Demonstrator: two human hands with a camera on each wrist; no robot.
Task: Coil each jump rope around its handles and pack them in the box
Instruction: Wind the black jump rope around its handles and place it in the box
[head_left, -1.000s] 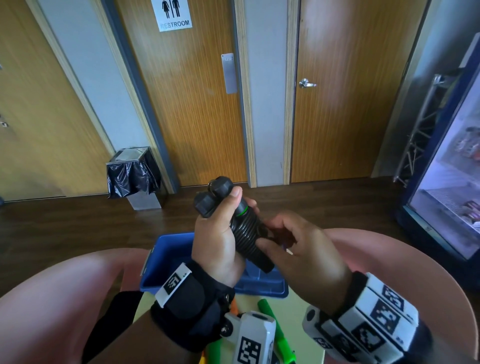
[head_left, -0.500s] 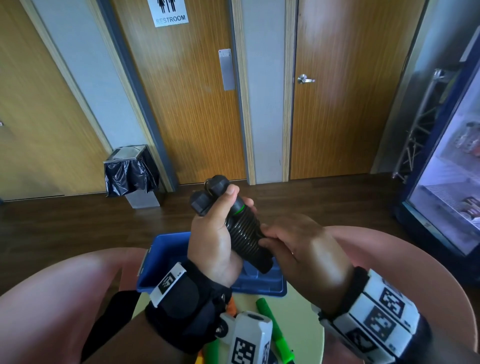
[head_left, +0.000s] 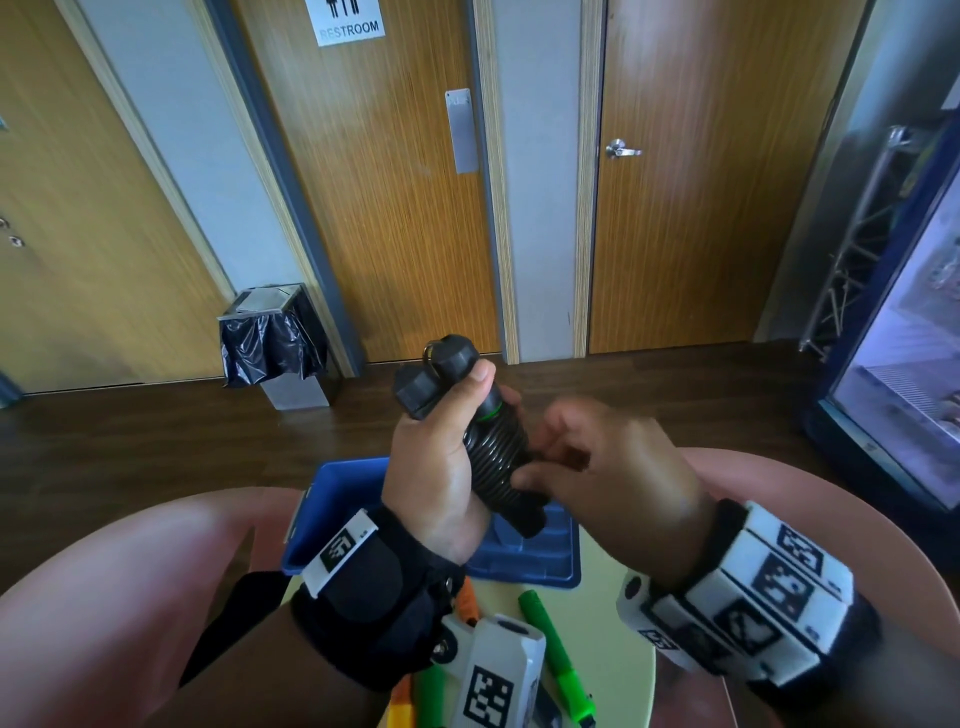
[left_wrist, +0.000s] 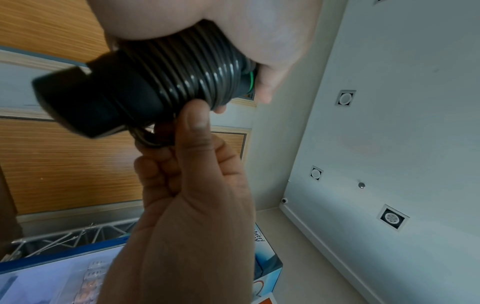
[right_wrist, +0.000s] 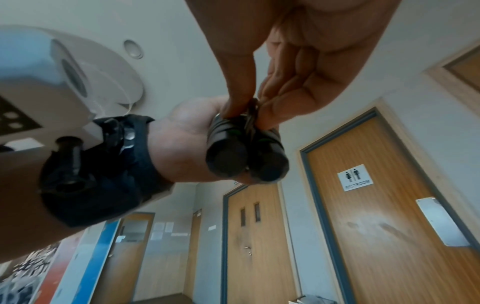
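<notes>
A black jump rope (head_left: 493, 457) has its cord coiled tightly around its two paired handles, with a thin green ring near the top. My left hand (head_left: 441, 457) grips the bundle upright, above the blue box (head_left: 332, 499). My right hand (head_left: 582, 457) pinches the loose end of the cord against the coils (left_wrist: 182, 82), thumb and fingertips curled on it (right_wrist: 249, 115). The two handle butts (right_wrist: 246, 162) point down in the right wrist view. A green jump rope handle (head_left: 556, 649) and an orange one (head_left: 467, 597) lie on the pale round table (head_left: 623, 654) under my wrists.
Pink chair backs (head_left: 130, 571) curve around the table's left and right. A bin with a black bag (head_left: 270, 343) stands by the wooden doors. A glass-fronted cooler (head_left: 909, 364) stands at the right, beside a metal truss.
My right hand's fingers have shifted along the coil's side, working the cord end. The bundle stays in my left hand at about the same spot above the box.
</notes>
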